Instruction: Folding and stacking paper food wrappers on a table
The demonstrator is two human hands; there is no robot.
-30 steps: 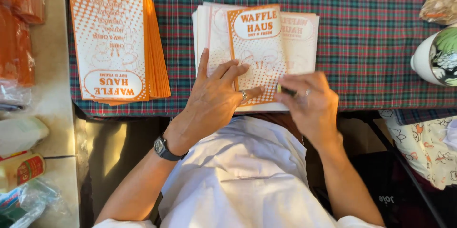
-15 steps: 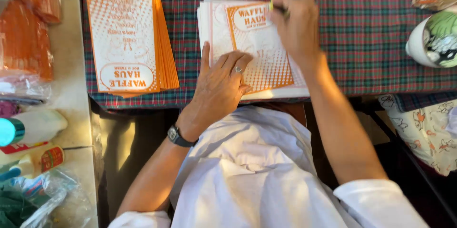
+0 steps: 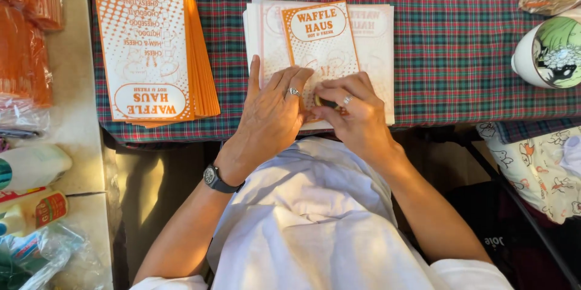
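The right hand pinches a small dark tool I can't identify; beside it, the left hand lies open, pressing the orange-printed paper bag — probably light, thin and easily creased — onto the stack just beyond, on the plaid surface

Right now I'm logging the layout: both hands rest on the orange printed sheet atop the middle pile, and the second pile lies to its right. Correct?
Not quite. The head view shows the second pile to the left of the middle pile. The left hand and right hand do rest on the orange printed sheet.
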